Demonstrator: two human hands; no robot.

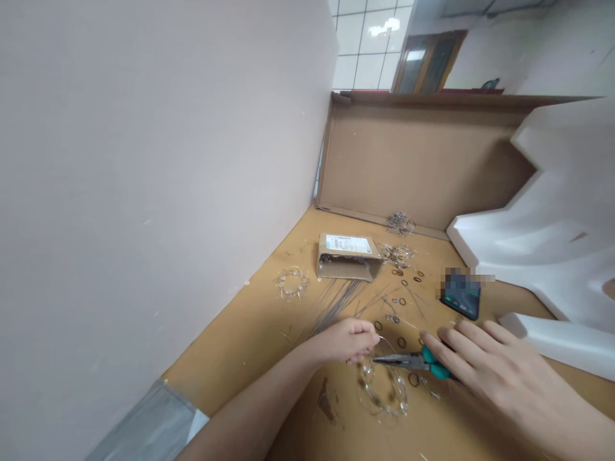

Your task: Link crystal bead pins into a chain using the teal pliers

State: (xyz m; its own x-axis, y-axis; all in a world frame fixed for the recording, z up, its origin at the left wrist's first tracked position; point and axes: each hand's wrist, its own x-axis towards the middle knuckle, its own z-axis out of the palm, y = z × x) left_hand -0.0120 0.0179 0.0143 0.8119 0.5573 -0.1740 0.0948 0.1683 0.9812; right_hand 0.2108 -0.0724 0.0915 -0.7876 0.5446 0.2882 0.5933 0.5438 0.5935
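Observation:
My left hand [353, 339] is closed in a pinch on the wire of a beaded wire ring [401, 396], which hangs below the fingers close over the table. In my right hand [500, 371] are needle-nose pliers [413, 362] with teal handles, gripped from above. The pliers' jaws point left, their tip at the ring's upper edge just below my left fingertips. Whether the jaws hold the wire, I cannot tell. Several small dark rings [401, 342] lie around the pliers. Loose straight wires [342, 301] are spread just behind my left hand.
A small open cardboard box [348, 272] stands mid-table, with a second beaded ring [292, 283] to its left. Tangled wire pieces [398, 255] lie right of it. A phone [461, 298] rests at right, by white foam [533, 333]. A cardboard panel [408, 160] closes off the back.

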